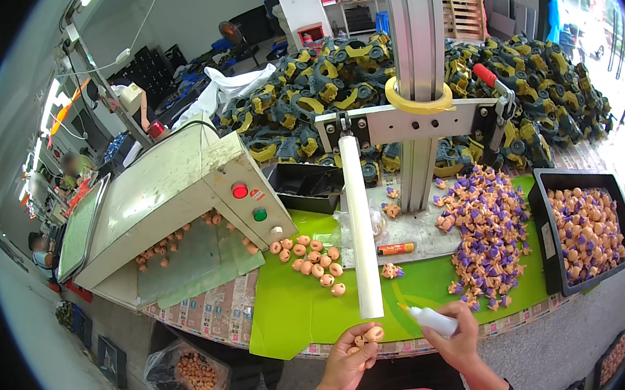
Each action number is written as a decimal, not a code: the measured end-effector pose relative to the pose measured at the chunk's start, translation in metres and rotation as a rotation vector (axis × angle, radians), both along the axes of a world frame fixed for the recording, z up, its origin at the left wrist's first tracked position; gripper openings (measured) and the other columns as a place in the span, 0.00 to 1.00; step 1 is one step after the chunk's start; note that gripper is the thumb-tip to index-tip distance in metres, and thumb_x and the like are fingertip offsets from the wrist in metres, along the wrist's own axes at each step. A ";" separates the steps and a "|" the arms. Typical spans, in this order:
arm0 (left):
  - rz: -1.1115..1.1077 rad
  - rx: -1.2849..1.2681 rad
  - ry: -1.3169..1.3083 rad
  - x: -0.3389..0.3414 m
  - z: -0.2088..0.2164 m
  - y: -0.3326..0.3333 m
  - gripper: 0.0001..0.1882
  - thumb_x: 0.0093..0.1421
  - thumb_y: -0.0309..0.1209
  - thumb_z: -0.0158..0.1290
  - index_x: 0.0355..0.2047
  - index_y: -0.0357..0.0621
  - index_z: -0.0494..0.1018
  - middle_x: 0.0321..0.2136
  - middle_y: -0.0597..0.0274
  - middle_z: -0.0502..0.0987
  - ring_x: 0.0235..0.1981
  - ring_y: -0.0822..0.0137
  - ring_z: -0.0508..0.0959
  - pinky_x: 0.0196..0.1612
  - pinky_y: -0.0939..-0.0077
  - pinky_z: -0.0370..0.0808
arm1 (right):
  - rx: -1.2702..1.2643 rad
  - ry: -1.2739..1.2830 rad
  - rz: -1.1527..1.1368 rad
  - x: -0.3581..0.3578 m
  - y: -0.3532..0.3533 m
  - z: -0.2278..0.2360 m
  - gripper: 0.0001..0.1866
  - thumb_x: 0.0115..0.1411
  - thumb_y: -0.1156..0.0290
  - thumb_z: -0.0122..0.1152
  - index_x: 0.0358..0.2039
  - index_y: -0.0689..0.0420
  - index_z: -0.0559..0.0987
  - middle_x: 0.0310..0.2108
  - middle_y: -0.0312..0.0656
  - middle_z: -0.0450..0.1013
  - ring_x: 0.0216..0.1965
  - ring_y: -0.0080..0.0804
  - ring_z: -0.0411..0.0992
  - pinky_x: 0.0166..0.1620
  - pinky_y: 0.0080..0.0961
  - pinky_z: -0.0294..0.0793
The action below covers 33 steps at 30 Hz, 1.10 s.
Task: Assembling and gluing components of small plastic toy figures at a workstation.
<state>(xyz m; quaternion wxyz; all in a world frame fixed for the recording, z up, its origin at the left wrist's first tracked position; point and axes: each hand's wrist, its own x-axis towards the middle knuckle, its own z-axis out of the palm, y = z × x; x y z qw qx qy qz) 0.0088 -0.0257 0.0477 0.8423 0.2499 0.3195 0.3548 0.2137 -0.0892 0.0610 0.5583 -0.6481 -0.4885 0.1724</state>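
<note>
Near the front edge of the bench, my left hand [348, 366] pinches a small peach-coloured doll head [374, 334] between thumb and fingers. Wrapped in my right hand [459, 337] is a white squeeze bottle [436, 321], its yellow nozzle tilted up and left, apart from the head. Several loose round heads [317, 260] lie on the green mat [285, 305] beyond my left hand. Past my right hand spreads a heap of peach and purple figure parts [483, 228]. One such figure part [391, 270] sits alone near an orange tube [395, 249].
A press stand with a metal column [418, 171] and a long white bar [361, 228] rises before me. At left stands a beige machine [171, 192] with red and green buttons. A black bin [548, 241] holds more parts at right. Black-and-yellow toy vehicles [303, 92] are piled behind.
</note>
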 end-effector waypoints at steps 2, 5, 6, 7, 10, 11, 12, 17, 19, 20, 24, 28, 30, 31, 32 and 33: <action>0.006 0.039 -0.041 -0.002 0.000 0.002 0.18 0.56 0.17 0.51 0.47 0.45 0.70 0.44 0.58 0.72 0.27 0.76 0.70 0.23 0.84 0.66 | -0.105 0.014 0.017 -0.003 0.013 -0.013 0.19 0.41 0.76 0.71 0.36 0.59 0.75 0.32 0.43 0.72 0.34 0.36 0.72 0.35 0.27 0.71; 0.013 0.028 -0.058 -0.003 0.002 0.002 0.19 0.55 0.15 0.50 0.47 0.45 0.70 0.43 0.59 0.72 0.27 0.77 0.70 0.24 0.85 0.67 | -0.031 -0.046 0.085 -0.010 0.034 -0.035 0.20 0.44 0.74 0.69 0.40 0.58 0.76 0.38 0.45 0.74 0.39 0.39 0.73 0.43 0.32 0.71; 0.018 -0.002 -0.083 -0.004 0.003 0.002 0.19 0.55 0.14 0.50 0.47 0.44 0.71 0.44 0.57 0.72 0.26 0.76 0.70 0.24 0.85 0.67 | -0.038 -0.056 0.059 -0.013 0.039 -0.040 0.20 0.44 0.74 0.69 0.40 0.58 0.76 0.38 0.45 0.74 0.39 0.39 0.73 0.43 0.32 0.71; 0.000 -0.008 -0.091 -0.004 0.004 0.002 0.19 0.55 0.14 0.50 0.47 0.44 0.71 0.44 0.57 0.72 0.26 0.76 0.70 0.24 0.85 0.67 | -0.032 -0.087 0.085 -0.016 0.043 -0.044 0.21 0.45 0.74 0.68 0.42 0.58 0.75 0.39 0.45 0.74 0.41 0.41 0.72 0.47 0.33 0.69; 0.048 -0.042 -0.050 -0.002 0.005 -0.002 0.15 0.57 0.19 0.50 0.44 0.44 0.71 0.28 0.67 0.70 0.20 0.77 0.67 0.19 0.86 0.63 | -0.034 -0.109 0.119 -0.019 0.049 -0.045 0.22 0.47 0.72 0.67 0.44 0.57 0.74 0.41 0.46 0.73 0.44 0.43 0.71 0.52 0.36 0.65; 0.042 -0.042 -0.055 -0.002 0.004 -0.001 0.15 0.57 0.19 0.50 0.44 0.44 0.71 0.28 0.67 0.70 0.20 0.77 0.67 0.19 0.86 0.63 | -0.040 -0.086 0.143 -0.018 0.050 -0.042 0.22 0.48 0.72 0.66 0.45 0.57 0.74 0.41 0.46 0.73 0.45 0.43 0.70 0.53 0.37 0.63; 0.033 -0.045 -0.065 -0.004 0.004 -0.001 0.18 0.57 0.19 0.50 0.48 0.45 0.70 0.29 0.68 0.70 0.20 0.77 0.67 0.19 0.87 0.63 | -0.051 -0.082 0.136 -0.016 0.045 -0.037 0.23 0.48 0.76 0.63 0.47 0.57 0.72 0.42 0.46 0.73 0.46 0.43 0.69 0.52 0.37 0.65; 0.026 -0.067 -0.072 -0.009 -0.002 0.000 0.20 0.57 0.19 0.50 0.51 0.46 0.69 0.31 0.69 0.70 0.22 0.77 0.69 0.19 0.87 0.63 | -0.018 -0.476 -0.028 0.031 0.026 -0.017 0.18 0.46 0.81 0.54 0.41 0.57 0.76 0.44 0.44 0.73 0.45 0.41 0.68 0.47 0.36 0.63; 0.010 -0.043 -0.058 -0.008 -0.001 0.000 0.19 0.58 0.20 0.50 0.50 0.47 0.69 0.32 0.69 0.70 0.23 0.77 0.69 0.19 0.87 0.63 | -0.233 -0.762 -0.146 0.046 0.019 -0.015 0.14 0.48 0.78 0.53 0.36 0.56 0.78 0.42 0.40 0.74 0.44 0.38 0.67 0.46 0.34 0.61; 0.012 -0.045 -0.060 -0.006 0.000 -0.001 0.19 0.58 0.20 0.50 0.50 0.47 0.69 0.32 0.69 0.70 0.23 0.77 0.69 0.19 0.87 0.63 | -0.250 -0.780 -0.148 0.049 0.021 -0.017 0.12 0.48 0.76 0.53 0.35 0.55 0.79 0.41 0.37 0.75 0.45 0.36 0.67 0.46 0.33 0.60; -0.029 -0.095 -0.050 0.006 0.004 -0.005 0.15 0.60 0.23 0.49 0.49 0.46 0.68 0.29 0.69 0.70 0.22 0.78 0.69 0.19 0.89 0.63 | -0.248 -0.776 -0.089 0.048 0.028 -0.016 0.12 0.47 0.75 0.56 0.34 0.55 0.78 0.38 0.37 0.75 0.45 0.34 0.67 0.47 0.34 0.59; -0.125 -0.125 -0.113 0.003 0.003 -0.001 0.15 0.62 0.25 0.48 0.50 0.46 0.67 0.40 0.60 0.72 0.25 0.76 0.68 0.23 0.85 0.65 | -0.193 -0.400 0.021 0.028 0.021 0.001 0.12 0.46 0.77 0.63 0.33 0.56 0.77 0.34 0.40 0.75 0.39 0.36 0.72 0.44 0.31 0.68; -0.148 -0.085 -0.087 0.004 -0.001 -0.003 0.14 0.63 0.28 0.48 0.50 0.45 0.66 0.38 0.62 0.73 0.24 0.77 0.67 0.22 0.85 0.64 | -0.214 -0.020 0.199 0.016 0.012 0.012 0.11 0.49 0.78 0.64 0.35 0.59 0.77 0.34 0.42 0.74 0.35 0.37 0.75 0.39 0.27 0.75; -0.139 -0.079 -0.088 0.003 -0.003 -0.003 0.14 0.63 0.28 0.48 0.50 0.45 0.66 0.38 0.62 0.73 0.24 0.77 0.67 0.22 0.85 0.64 | -0.226 -0.027 0.197 0.011 0.008 0.017 0.11 0.49 0.78 0.64 0.35 0.59 0.77 0.34 0.42 0.74 0.35 0.37 0.75 0.39 0.27 0.75; -0.162 -0.062 -0.083 0.003 -0.004 -0.004 0.14 0.62 0.29 0.48 0.49 0.45 0.66 0.38 0.60 0.73 0.24 0.76 0.68 0.22 0.86 0.64 | -0.204 0.009 0.322 0.007 0.004 0.021 0.12 0.50 0.77 0.64 0.36 0.59 0.77 0.35 0.42 0.74 0.36 0.35 0.75 0.41 0.27 0.75; -0.187 -0.045 -0.080 0.003 -0.005 -0.004 0.14 0.62 0.29 0.49 0.49 0.45 0.66 0.38 0.58 0.73 0.23 0.75 0.68 0.22 0.86 0.64 | -0.164 0.030 0.450 0.004 0.002 0.023 0.12 0.50 0.76 0.65 0.37 0.58 0.78 0.36 0.42 0.74 0.37 0.34 0.75 0.42 0.26 0.74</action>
